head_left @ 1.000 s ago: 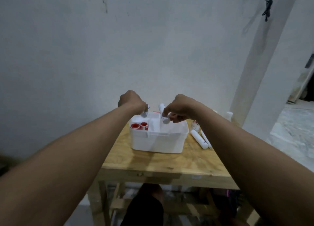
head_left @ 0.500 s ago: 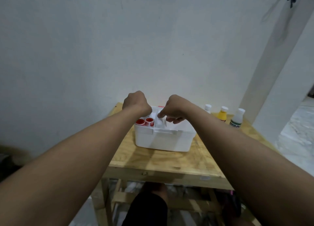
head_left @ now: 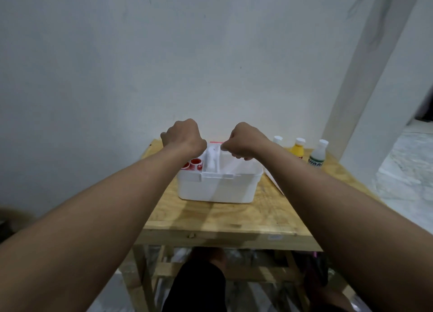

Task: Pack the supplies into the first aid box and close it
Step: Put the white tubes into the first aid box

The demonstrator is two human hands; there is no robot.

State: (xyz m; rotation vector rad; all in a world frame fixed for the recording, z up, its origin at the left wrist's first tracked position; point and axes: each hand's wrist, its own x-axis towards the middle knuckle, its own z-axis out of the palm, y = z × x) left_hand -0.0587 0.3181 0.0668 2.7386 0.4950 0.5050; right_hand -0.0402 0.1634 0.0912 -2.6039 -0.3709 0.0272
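On the wooden counter (head_left: 218, 215) in front of you sits the white first aid box (head_left: 219, 185), open at the top, and both your hands hover over its far half. Your left hand (head_left: 184, 136) is curled into a fist above the left compartment, where two red-capped containers (head_left: 192, 163) stand upright. Whether that fist holds anything you cannot tell from here; the fingers are turned away from the camera. Your right hand (head_left: 246, 139) is also curled, with its fingertips pinched together at the far edge of the middle slot; the grip looks clenched on something small and white, but it is too blurred to name.

What matters for the coming move is the narrow middle compartment. A white roll (head_left: 212, 158) lies in it directly below and between your two hands, its long axis running away from you, front to back. Your right hand is the nearer one to its far end. The roll looks pale and soft-edged, nearly the same white as the box walls, so it is hard to see where one ends and the other begins.

Three bottles wait unpacked to the right of the box, well apart from it near the counter's back edge: a white-capped bottle (head_left: 278, 140) mostly hidden behind your right wrist, a yellow bottle (head_left: 297, 149), and a clear bottle (head_left: 317, 156) with a dark label. Your right hand is the closer one to them, so the packing is likely only partly done, and the box is not yet shut.
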